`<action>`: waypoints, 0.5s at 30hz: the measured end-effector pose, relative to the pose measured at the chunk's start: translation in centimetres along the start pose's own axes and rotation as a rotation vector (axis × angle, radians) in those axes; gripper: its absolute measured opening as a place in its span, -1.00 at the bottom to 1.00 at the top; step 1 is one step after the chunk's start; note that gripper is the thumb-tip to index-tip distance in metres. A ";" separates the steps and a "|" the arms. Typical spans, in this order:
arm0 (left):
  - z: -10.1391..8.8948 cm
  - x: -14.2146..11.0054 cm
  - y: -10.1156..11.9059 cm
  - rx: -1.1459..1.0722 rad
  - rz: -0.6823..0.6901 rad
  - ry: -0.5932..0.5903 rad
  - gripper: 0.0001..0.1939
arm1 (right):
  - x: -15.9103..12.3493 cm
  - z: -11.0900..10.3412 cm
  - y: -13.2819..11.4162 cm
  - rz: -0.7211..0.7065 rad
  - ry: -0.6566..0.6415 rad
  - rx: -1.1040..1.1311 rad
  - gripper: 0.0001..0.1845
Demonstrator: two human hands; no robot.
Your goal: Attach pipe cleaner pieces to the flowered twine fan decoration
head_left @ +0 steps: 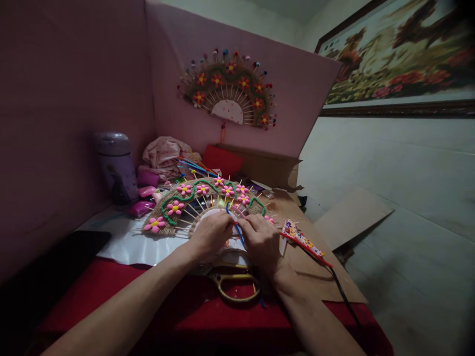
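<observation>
My left hand (214, 228) and my right hand (261, 241) come together over the near edge of a fan-shaped craft piece. Both are closed on a fuzzy blue pipe cleaner (240, 235), which shows between the fingers and sticks up above them. Something thin and pinkish (237, 211) lies beside the fingertips; I cannot tell whether it is held. The twine-wrapped fan (202, 201) has thin sticks, pink flowers with yellow centres and a wavy green strip. Scissors (237, 291) lie just below my hands, handles toward me, blades partly hidden.
A purple bottle (117, 170) stands at left, beside pink packets (143, 207) and crumpled cloth (168, 154). Coloured pipe cleaners (196, 166) lie behind the fan. A flower-patterned piece with red edging (304, 241) rests on cardboard (334, 282). Another fan (230, 89) hangs on the pink board.
</observation>
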State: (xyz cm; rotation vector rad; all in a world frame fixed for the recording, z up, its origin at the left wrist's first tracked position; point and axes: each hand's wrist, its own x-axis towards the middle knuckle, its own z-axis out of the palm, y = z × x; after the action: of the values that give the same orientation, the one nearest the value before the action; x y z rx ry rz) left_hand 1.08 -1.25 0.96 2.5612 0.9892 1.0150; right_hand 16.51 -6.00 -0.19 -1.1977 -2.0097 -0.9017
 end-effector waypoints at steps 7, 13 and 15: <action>0.7 -0.1 0.8 -0.624 -0.363 0.214 -0.84 | -0.1 0.7 -1.5 0.021 0.025 0.024 -0.82; 0.2 0.0 0.4 -1.155 -0.508 0.029 -0.78 | 0.3 0.4 -1.6 0.106 0.053 0.048 -0.81; -0.2 0.0 0.0 -0.942 -0.337 0.067 -0.82 | 0.4 0.3 -1.3 0.110 0.050 0.013 -0.81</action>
State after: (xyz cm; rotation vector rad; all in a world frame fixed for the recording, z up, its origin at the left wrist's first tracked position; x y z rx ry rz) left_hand 0.91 -1.22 1.12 1.5486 0.6752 1.1088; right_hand 15.09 -6.04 -0.36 -1.2531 -1.8884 -0.8546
